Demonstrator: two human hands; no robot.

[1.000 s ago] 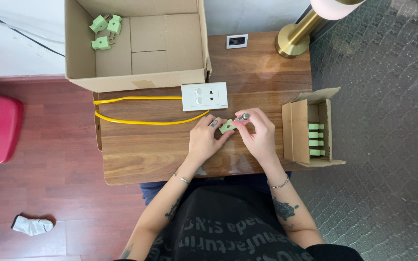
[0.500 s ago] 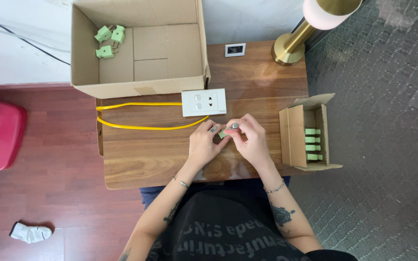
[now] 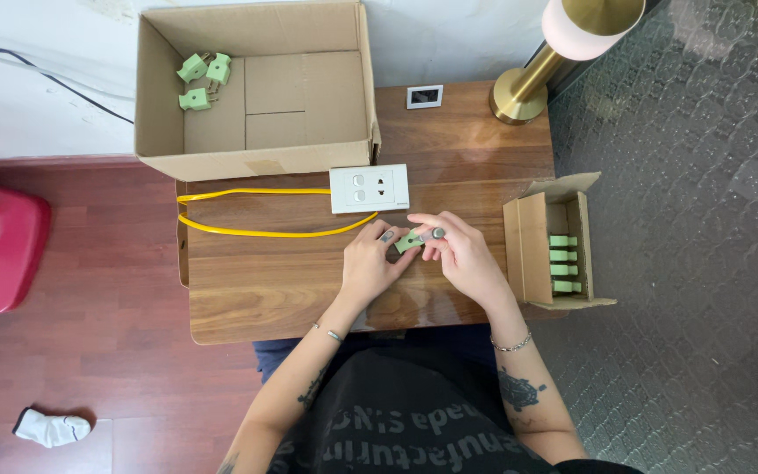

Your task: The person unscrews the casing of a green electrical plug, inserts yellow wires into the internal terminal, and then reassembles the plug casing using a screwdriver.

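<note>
Small green plug [image 3: 409, 240] sat pinched between both hands over the table [image 3: 256, 281], long axis running left-right; left hand [image 3: 370, 263] and right hand [image 3: 458, 254] fingers clenched its opposite ends.

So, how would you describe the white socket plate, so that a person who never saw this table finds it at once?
Start at the large open cardboard box at the back of the brown wooden table. Just in front of its right corner lies a flat white rectangular socket plate, where the yellow cable ends. It is the only white rectangle of that size; the plate behind is much smaller.

Home room: brass lamp [image 3: 563, 53], wood floor [image 3: 89, 369], socks [image 3: 50, 427].
</note>
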